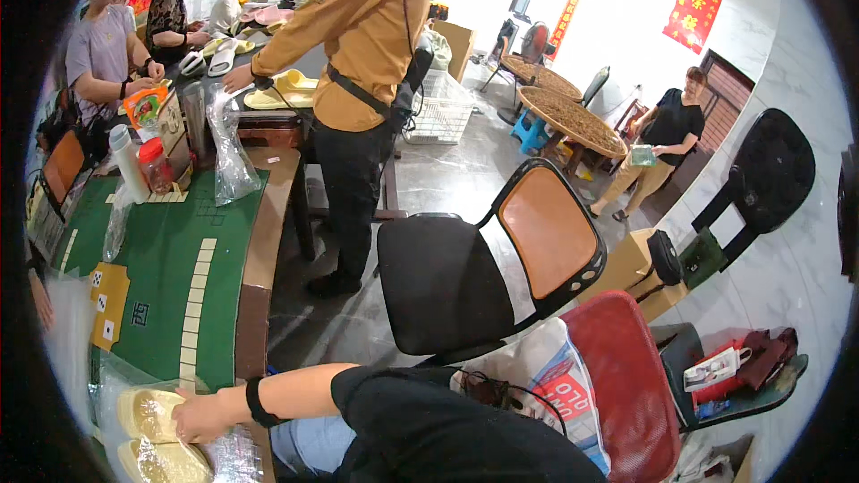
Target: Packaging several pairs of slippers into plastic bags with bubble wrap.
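A pair of pale yellow slippers (pixel 154 418) lies in a clear plastic bag (pixel 109 376) at the table's near left corner. My right hand (pixel 204 415), with a black band at the wrist, reaches in from the right. Its fingers are closed on the edge of the upper slipper; some fingertips are hidden. My left hand is out of view. At the far left rim, part of another hand (pixel 41 300) shows beside a stack of clear plastic bags (pixel 70 335); it appears to belong to someone across the table.
The green-topped table (pixel 161 250) bears a yellow card with dice (pixel 108 304), a red-lidded jar (pixel 155 168) and a white bottle (pixel 128 161). A person in a mustard jacket (pixel 358 45) stands beyond. A black chair (pixel 443 286) and a red chair (pixel 622 376) are to the right.
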Demonstrator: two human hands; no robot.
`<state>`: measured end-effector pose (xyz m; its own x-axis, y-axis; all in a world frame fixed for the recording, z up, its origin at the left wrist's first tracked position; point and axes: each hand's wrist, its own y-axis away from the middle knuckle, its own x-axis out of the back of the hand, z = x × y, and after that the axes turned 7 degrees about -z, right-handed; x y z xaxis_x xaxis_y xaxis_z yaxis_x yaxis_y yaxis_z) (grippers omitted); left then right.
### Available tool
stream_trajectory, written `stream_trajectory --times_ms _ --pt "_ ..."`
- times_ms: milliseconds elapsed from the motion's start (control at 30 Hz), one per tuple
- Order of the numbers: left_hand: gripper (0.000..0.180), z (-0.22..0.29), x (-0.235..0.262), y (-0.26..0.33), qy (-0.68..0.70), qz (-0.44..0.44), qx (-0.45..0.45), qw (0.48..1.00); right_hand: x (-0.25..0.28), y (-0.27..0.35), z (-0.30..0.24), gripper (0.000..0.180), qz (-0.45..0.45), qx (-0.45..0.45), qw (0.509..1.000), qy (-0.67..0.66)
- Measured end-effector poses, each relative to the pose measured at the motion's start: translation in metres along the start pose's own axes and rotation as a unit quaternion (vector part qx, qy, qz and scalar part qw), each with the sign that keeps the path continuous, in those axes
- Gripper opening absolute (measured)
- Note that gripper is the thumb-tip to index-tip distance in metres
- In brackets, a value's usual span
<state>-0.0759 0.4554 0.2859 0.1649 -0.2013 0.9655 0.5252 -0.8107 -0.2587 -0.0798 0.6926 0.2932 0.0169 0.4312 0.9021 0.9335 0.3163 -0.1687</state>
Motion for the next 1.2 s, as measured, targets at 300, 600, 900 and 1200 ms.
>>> stream_trajectory --times_ms 300,600,900,1200 --pt "0.054 0.026 0.044 0.007 0.104 -0.100 0.158 0.977 -0.002 0.008 -0.031 0.044 0.154 -0.059 0.979 -0.121" --pt "0.034 0.018 0.050 0.018 0.165 0.013 0.101 0.981 0.018 -0.006 -0.029 0.047 0.025 -0.023 0.998 -0.046" --pt "0.035 0.020 0.052 0.022 0.169 0.019 0.116 0.979 0.021 -0.003 -0.053 0.023 0.066 -0.249 0.932 -0.255" --pt "0.036 0.021 0.050 0.018 0.175 0.025 0.103 0.979 0.014 -0.006 -0.053 0.047 0.038 0.050 0.997 -0.050"
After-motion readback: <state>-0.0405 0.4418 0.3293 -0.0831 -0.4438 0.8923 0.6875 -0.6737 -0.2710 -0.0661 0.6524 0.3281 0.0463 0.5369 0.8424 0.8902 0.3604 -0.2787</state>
